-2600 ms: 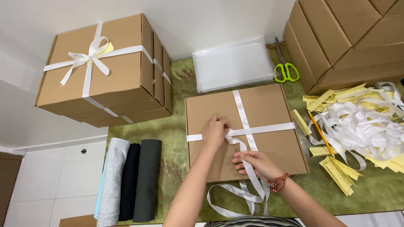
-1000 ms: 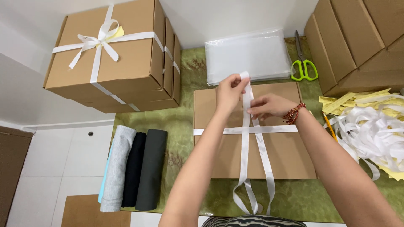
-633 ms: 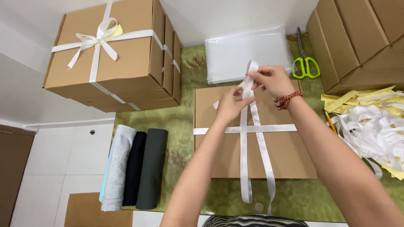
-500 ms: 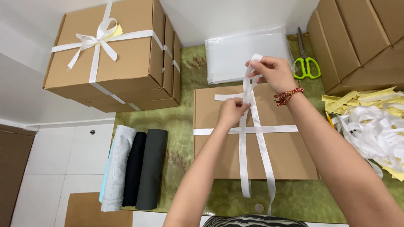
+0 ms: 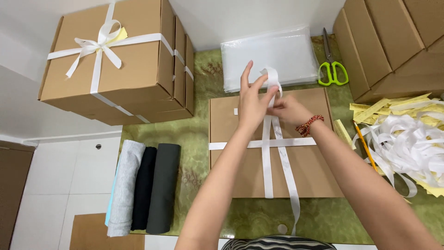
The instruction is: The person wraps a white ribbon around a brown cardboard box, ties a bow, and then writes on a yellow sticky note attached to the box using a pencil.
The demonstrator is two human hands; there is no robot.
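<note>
Head view: left hand (image 5: 253,104) and right hand (image 5: 287,109) both pinch the white ribbon (image 5: 273,83) above the flat cardboard box (image 5: 236,162).

— How do the arms lie?

— Both forearms reach forward from the bottom edge and draw together, so the hands meet.

— The left hand (image 5: 252,104)?

— Raised, back toward the camera, index finger straight up, the other fingers curled, thumb pressed toward the right hand.

— And the right hand (image 5: 289,109)?

— Just beside the left and slightly lower, touching it at the fingertips. Its fingers are pinched together; what sits between them is partly hidden by the left hand. A red beaded bracelet (image 5: 309,126) circles the right wrist.
</note>
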